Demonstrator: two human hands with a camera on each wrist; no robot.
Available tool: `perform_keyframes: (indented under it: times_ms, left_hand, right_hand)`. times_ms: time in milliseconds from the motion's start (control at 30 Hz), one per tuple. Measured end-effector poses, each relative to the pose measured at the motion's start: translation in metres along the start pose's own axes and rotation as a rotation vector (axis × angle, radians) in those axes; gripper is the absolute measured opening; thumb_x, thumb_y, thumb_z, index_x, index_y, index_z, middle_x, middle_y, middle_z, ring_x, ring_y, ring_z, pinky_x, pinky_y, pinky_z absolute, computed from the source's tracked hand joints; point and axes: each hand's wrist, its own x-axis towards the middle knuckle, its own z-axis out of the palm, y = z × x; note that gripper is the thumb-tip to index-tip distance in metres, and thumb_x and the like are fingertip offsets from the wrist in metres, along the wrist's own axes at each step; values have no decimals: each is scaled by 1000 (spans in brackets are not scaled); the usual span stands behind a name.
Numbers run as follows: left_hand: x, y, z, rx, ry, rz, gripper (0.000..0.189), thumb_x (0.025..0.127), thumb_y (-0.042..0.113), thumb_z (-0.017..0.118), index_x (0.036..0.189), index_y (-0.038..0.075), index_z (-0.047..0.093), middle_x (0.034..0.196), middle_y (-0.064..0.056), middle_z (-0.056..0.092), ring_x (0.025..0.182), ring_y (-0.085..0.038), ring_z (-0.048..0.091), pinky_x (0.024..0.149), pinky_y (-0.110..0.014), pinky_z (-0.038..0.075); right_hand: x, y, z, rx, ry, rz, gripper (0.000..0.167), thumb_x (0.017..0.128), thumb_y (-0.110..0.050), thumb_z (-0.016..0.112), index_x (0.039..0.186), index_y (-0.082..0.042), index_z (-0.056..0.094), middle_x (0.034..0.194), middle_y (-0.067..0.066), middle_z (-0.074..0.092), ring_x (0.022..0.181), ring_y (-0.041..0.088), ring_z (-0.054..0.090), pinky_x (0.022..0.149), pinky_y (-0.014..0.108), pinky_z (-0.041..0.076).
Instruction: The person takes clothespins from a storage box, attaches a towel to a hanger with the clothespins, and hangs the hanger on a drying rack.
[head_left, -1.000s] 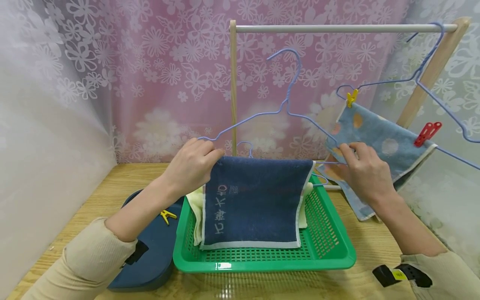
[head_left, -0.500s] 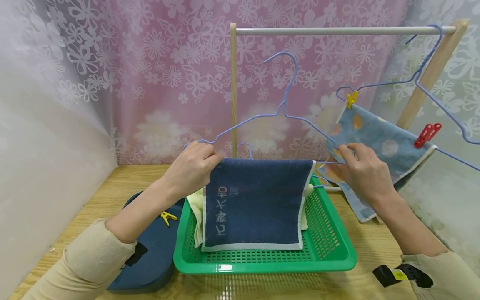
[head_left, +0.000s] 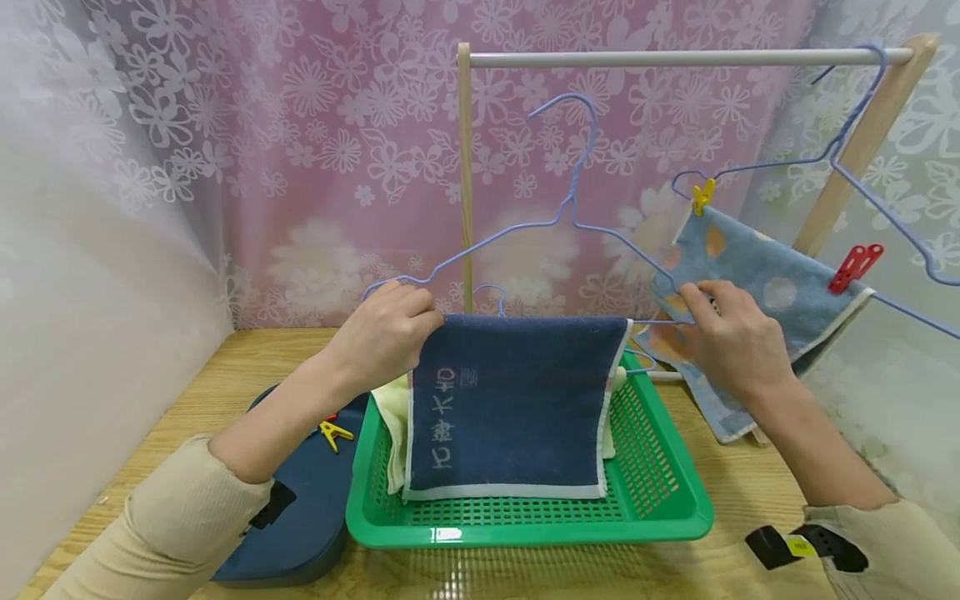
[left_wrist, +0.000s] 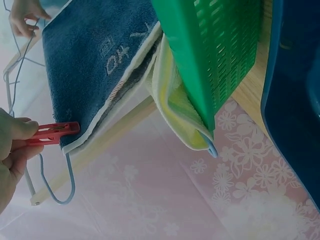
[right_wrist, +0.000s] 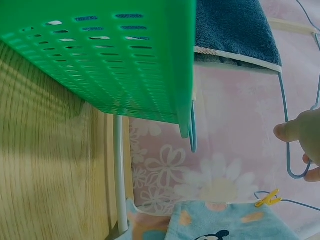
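Observation:
A navy towel (head_left: 517,408) with white edging and lettering is draped over the bottom bar of a blue wire hanger (head_left: 576,173), its hook pointing up. At the towel's left upper corner my left hand (head_left: 392,333) pinches a red clothespin (left_wrist: 52,134), which is clipped over the towel's edge in the left wrist view; the head view hides this clip behind the hand. My right hand (head_left: 738,342) grips the hanger's right end, where bare wire shows between hand and towel. The towel hangs above a green basket (head_left: 525,535).
A pale yellow towel (head_left: 393,442) lies in the basket. Left of it, a navy container (head_left: 300,500) bears a yellow clothespin (head_left: 335,433). At right, a spotted blue towel (head_left: 757,275) with yellow and red clips hangs on the rack's rail (head_left: 675,58) by another hanger.
The hanger's left end now extends past my left hand, where a second ago it barely showed. A bit of red is now visible behind the yellow clothespin. The right hand stays nearly still.

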Motion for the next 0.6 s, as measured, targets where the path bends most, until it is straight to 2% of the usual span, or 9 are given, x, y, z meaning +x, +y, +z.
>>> perform_keyframes:
  times_ms: [300, 433, 600]
  left_hand:
    - [-1, 1, -1, 63, -37, 20, 12, 74, -12, 64, 76, -1, 68, 77, -11, 55, 73, -27, 54, 72, -38, 45]
    - [-1, 1, -1, 80, -34, 19, 11, 73, -11, 66, 75, -1, 68, 78, -11, 55, 74, -26, 54, 73, -38, 46]
    - [-1, 1, 0, 111, -46, 22, 9, 77, -8, 64, 73, 0, 67, 78, -11, 55, 73, -27, 54, 71, -37, 45]
  right_hand:
    - [-1, 0, -3, -4, -24, 15, 62, 50, 5, 83, 105, 3, 55, 95, 26, 55, 75, 45, 56, 44, 55, 45]
    - [-1, 0, -2, -9, -24, 19, 63, 50, 3, 85, 105, 2, 55, 94, 25, 55, 74, 44, 55, 44, 55, 45]
    - [-2, 0, -2, -8, -15, 22, 62, 51, -1, 85, 106, 2, 56, 93, 25, 55, 74, 44, 55, 45, 55, 45]
